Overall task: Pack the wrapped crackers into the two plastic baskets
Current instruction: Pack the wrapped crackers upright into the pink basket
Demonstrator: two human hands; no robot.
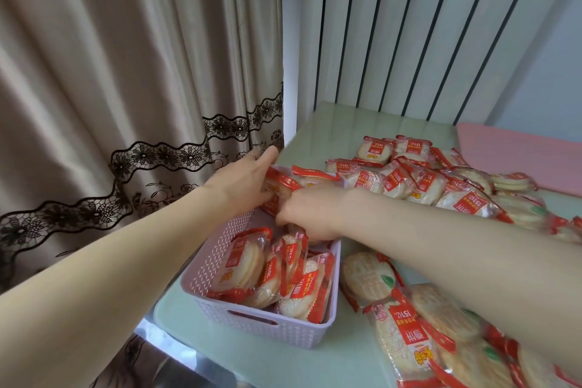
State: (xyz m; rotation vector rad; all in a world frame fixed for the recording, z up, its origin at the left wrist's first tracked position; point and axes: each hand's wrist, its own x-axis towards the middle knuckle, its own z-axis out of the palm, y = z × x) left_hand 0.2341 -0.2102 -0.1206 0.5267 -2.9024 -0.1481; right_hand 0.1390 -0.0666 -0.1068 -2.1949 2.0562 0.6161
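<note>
step: seating packets upright in pale lilac woven-pattern plastic basket (252,321) | left hand (248,181) grasps red-and-clear wrapped cracker packet (283,187) | right hand (310,214) pinches a packet | advice: pack rows snug, avoid crushing

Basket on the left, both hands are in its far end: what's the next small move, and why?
Probably settle the packets held by the left hand and right hand upright against the far wall of the basket, then let go. The near rows already stand on edge, the middle looks unfilled, and loose packets wait on the table.
</note>
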